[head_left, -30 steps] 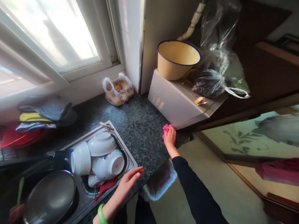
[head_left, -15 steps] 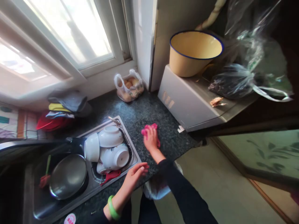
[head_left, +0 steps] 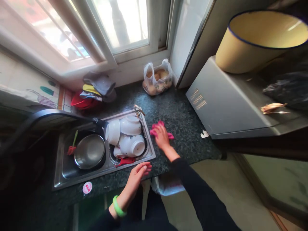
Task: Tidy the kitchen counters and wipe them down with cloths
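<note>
My right hand (head_left: 162,137) presses a bunched pink cloth (head_left: 170,136) onto the dark speckled countertop (head_left: 185,122), just right of the sink's rim. My left hand (head_left: 138,175), with a green bangle (head_left: 118,207) on its wrist, hovers over the counter's front edge. Its fingers are stretched out and hold nothing. Near it, a red-handled item (head_left: 125,161) lies at the front of the drying basket. White bowls (head_left: 132,144) are stacked upside down or tilted in that basket, in the right part of the steel sink (head_left: 101,176).
In the left basin sit a metal pan or lid (head_left: 89,151) and a green-handled brush (head_left: 72,149). A plastic bag of round, potato-like items (head_left: 157,78) stands by the window. Folded cloths (head_left: 98,85) lie behind the sink. A grey appliance (head_left: 216,102) at right carries a yellow enamel basin (head_left: 252,48).
The camera view has turned left, so things sit farther right in it. My right hand has slid the pink cloth closer to the sink. My left hand remains by the counter edge.
</note>
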